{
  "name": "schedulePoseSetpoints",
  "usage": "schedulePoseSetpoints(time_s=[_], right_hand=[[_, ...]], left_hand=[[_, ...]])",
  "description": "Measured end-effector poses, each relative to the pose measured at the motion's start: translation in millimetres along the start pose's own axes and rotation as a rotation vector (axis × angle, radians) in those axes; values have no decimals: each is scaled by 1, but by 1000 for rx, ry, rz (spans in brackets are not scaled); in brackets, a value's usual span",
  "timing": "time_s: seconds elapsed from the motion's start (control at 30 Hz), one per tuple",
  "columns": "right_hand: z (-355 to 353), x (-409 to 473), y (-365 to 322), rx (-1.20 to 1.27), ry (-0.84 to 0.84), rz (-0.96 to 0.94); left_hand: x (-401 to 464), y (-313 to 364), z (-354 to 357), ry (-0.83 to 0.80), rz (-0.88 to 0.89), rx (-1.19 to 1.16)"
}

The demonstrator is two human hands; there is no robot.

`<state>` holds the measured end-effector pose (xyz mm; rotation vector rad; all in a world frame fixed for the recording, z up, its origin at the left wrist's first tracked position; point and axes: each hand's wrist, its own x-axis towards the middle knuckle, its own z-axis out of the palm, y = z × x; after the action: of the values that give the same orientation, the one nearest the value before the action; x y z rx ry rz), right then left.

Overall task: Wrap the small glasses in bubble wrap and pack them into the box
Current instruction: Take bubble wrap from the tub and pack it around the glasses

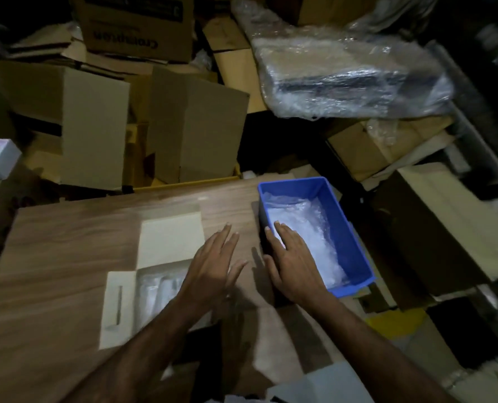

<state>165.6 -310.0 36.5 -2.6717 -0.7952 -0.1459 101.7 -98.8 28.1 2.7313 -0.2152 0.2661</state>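
A small white cardboard box [119, 303] lies open on the wooden table [61, 245], its flaps spread out, with pale bubble-wrapped bundles [157, 289] inside. My left hand [212, 266] hovers flat over the box's right side, fingers straight and holding nothing. A blue plastic bin [349, 237] stands to the right, holding crumpled bubble wrap [314, 231]. My right hand [292, 263] lies flat over the bin's left wall, fingers straight, reaching towards the wrap. No bare glass is visible.
Brown cardboard boxes [183, 126] crowd the floor beyond the table's far edge. A plastic-wrapped package [349, 71] sits at the upper right. More boxes and a yellow item [393, 321] lie to the right of the table. The room is dim.
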Motion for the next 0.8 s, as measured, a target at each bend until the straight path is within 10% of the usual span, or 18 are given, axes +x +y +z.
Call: schedulePoseSetpoints(time_s=[0.2,0.47,0.8], right_hand=[[-7,-14,89,-41,-88,150],[20,8,146,-222,-765,75],[22,13,156,-88,-494,20]], left_hand=[[62,55,36,-120,-57,-18],[94,65,87,-284,-145,37],[95,70,88,-292,-184,29]])
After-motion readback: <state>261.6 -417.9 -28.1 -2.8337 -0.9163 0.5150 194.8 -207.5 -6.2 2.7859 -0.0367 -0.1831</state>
